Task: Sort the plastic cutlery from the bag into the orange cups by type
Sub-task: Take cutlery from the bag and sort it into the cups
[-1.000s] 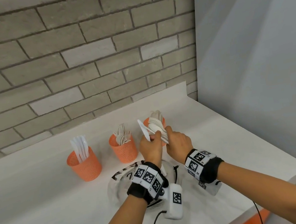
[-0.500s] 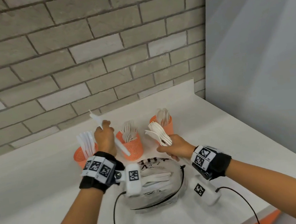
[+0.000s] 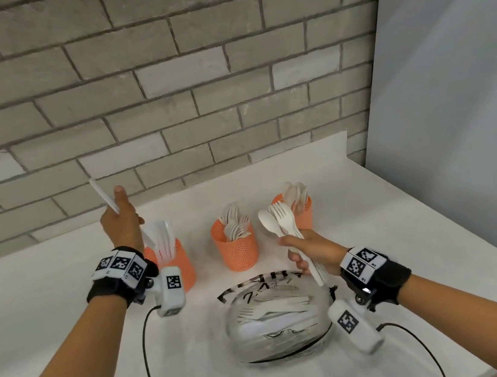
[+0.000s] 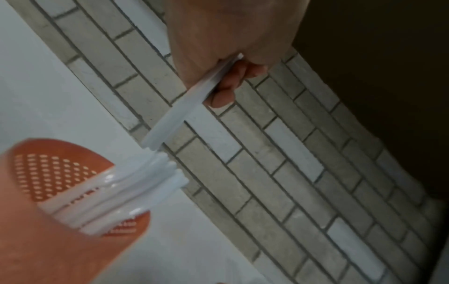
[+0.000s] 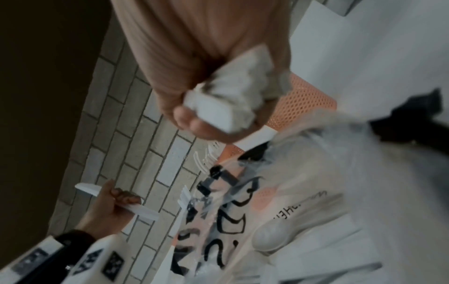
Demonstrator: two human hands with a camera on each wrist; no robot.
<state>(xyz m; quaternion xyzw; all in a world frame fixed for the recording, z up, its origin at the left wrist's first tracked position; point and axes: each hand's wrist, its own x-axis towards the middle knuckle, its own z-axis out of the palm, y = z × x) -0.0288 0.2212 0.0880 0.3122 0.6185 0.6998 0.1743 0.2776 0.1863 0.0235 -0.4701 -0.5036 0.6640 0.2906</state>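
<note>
Left hand fingers clamp knife; right hand fingers clamp cutlery bundle; bag below

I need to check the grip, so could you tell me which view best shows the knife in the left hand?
The left wrist view: the knife fills the frame, pinched in the left hand. The head view shows it small; the right wrist view, distant and blurred.

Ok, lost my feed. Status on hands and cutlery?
Left hand holds one knife over the knife cup. Right hand grips a fork-and-spoon bundle. Bag still holds cutlery. Nothing blocking.
</note>
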